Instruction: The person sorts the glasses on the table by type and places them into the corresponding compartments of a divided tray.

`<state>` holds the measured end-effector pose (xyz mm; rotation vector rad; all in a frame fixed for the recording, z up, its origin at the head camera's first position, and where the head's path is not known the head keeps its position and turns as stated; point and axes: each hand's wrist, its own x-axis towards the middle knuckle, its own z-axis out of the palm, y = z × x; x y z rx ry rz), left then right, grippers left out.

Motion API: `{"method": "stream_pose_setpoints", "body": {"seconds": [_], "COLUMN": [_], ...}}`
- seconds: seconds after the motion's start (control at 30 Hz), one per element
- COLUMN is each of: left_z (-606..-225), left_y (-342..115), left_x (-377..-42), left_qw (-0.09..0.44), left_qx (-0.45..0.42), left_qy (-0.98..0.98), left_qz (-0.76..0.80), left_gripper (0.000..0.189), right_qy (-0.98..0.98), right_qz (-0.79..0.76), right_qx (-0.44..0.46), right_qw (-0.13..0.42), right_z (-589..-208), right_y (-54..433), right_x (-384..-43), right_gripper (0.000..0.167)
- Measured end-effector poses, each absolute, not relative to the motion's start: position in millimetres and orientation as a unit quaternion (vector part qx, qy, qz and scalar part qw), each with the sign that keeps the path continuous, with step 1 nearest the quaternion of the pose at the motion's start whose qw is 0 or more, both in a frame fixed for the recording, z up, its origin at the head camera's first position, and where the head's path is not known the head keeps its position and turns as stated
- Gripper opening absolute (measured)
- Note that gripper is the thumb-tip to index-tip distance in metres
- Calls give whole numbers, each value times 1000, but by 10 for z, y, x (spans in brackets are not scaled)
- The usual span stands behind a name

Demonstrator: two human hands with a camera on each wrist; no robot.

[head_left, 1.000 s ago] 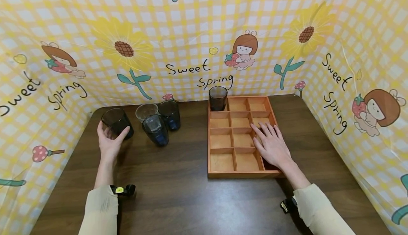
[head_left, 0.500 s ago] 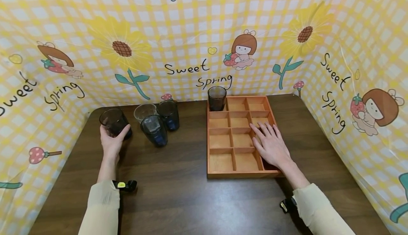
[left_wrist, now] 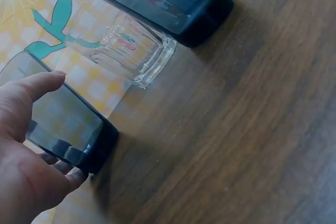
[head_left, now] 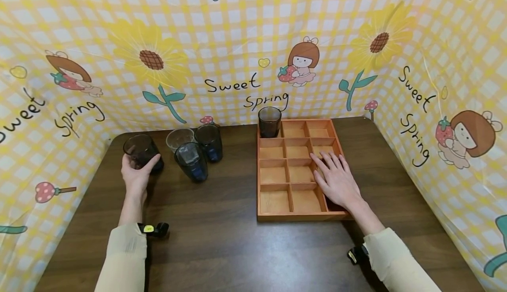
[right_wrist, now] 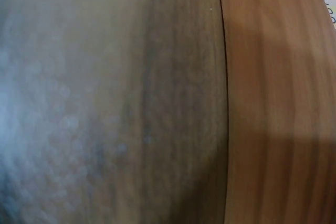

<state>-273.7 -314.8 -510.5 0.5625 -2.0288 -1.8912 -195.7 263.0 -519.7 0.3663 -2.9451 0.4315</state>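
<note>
At the table's left side my left hand (head_left: 136, 175) holds a dark tinted drinking glass (head_left: 143, 147), thumb on the near right side and fingers round the left. The left wrist view shows the thumb across this glass (left_wrist: 79, 124) and fingertips beneath its lower side, near the base. My right hand (head_left: 336, 180) rests palm down, fingers spread, on the right side of a wooden compartment tray (head_left: 301, 217). Another dark glass (head_left: 270, 124) stands upright in the tray's back left compartment. The right wrist view has only the tray's outer wall (right_wrist: 278, 103) and tabletop, with no hand.
Just right of the held glass stand a clear glass (head_left: 177, 139) and two dark bluish glasses, one in front (head_left: 192, 164) and one behind (head_left: 211, 144), close together. A yellow checked cloth (head_left: 237, 28) walls the table (head_left: 206, 239) at the back and sides.
My left hand has shifted very slightly around the glass, its wrist a little farther forward than a second ago. The glasses, the tray and my right hand stay in place.
</note>
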Motion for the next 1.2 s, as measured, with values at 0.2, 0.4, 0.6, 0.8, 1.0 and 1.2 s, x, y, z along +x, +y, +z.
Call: {"method": "stream_pose_setpoints", "body": {"seconds": [0.2,0.4,0.6,0.8,1.0,1.2], "left_z": [-5102,-5086,-5070,-5026,-4947,-4877], "left_y": [-3154,-3150,-3156,-3148,-3143,-3132], "left_x": [-2702,-2626,-2534,-2450,-2326,-2208], "left_qw": [174,180,165,168,146,109], "left_qx": [208,229,240,233,237,235], "left_qy": [-680,-649,-673,-678,-690,-718], "left_qz": [-682,-703,-680,-677,-668,-646], "left_gripper": [94,88,87,83,90,97], "right_qy": [-979,-980,-979,-979,-980,-980], "right_qz": [143,140,142,142,140,143], "right_qx": [125,126,126,129,124,121], "right_qw": [73,70,72,73,66,62], "right_z": [-5193,-5195,-5191,-5191,-5195,-5179], "right_y": [2626,2617,2617,2620,2624,2626], "right_x": [-1962,-1962,-1960,-1963,-1957,-1947], "right_gripper": [56,56,56,56,56,56]}}
